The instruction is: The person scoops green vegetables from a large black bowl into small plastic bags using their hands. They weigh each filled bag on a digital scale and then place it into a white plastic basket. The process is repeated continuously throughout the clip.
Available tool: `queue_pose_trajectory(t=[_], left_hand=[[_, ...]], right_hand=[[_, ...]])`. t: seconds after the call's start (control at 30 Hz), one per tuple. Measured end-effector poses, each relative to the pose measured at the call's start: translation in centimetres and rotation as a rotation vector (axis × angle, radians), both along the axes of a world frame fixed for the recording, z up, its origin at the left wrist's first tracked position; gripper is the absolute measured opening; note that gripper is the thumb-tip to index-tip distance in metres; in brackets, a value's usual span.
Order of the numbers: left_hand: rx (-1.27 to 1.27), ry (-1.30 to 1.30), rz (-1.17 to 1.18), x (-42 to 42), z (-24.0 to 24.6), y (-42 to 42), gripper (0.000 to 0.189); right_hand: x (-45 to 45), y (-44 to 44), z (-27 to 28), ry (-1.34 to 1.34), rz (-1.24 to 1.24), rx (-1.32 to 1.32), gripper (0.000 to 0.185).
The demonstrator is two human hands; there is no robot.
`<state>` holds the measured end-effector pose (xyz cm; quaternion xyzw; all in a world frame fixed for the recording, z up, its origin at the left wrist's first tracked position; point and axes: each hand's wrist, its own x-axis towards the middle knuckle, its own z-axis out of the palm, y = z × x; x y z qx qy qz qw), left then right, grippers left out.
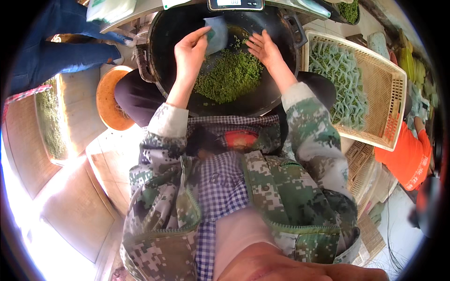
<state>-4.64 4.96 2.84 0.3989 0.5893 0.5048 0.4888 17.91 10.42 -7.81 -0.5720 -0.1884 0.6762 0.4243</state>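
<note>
My left hand [191,51] pinches a small clear plastic bag [217,35] by its edge, over the left side of a large black basin [175,31]. The bag is blurred and looks nearly flat; I cannot tell whether anything is inside. Over the basin's right side my right hand [267,49] holds nothing, its fingers spread and pointing towards the bag. Below both hands, a heap of small round green berries [230,77] covers part of the basin floor, with loose ones scattered farther up. A digital scale [235,4] with a lit display sits at the basin's far edge.
At right, a cream plastic crate [383,95] holds rows of filled clear bags [335,84]. An orange bowl [114,98] lies left of my knee. A plank [151,12] bears plastic bags [110,8]. People in jeans [77,61] and an orange top [404,154] are nearby.
</note>
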Motion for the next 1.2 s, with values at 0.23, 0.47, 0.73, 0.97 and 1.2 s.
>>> queue_pose_trajectory(t=[0.23, 0.47, 0.73, 0.97, 1.2], left_hand=[[0.085, 0.027, 0.06, -2.1, -2.7, -0.9, 0.025], [0.032, 0.087, 0.034, -2.0, -3.9, -1.7, 0.023], [0.005, 0.224, -0.02, 0.0, -3.5, -2.1, 0.023], [0.129, 0.585, -0.204, 4.5, -3.4, -4.2, 0.024], [-0.108, -0.092, -0.173, 5.7, -4.2, -5.4, 0.024]], right_hand=[[0.1, -4.3, -11.0, -0.971, 0.821, -0.15, 0.071], [-3.8, -5.4, -2.6, -0.363, 1.182, -0.347, 0.081], [-0.7, -4.8, -1.6, 0.268, 0.588, -0.161, 0.053], [-3.4, -7.6, 9.2, 1.015, 0.023, 0.204, 0.04], [-4.8, -8.1, 8.7, 0.534, -0.441, 0.422, 0.032]])
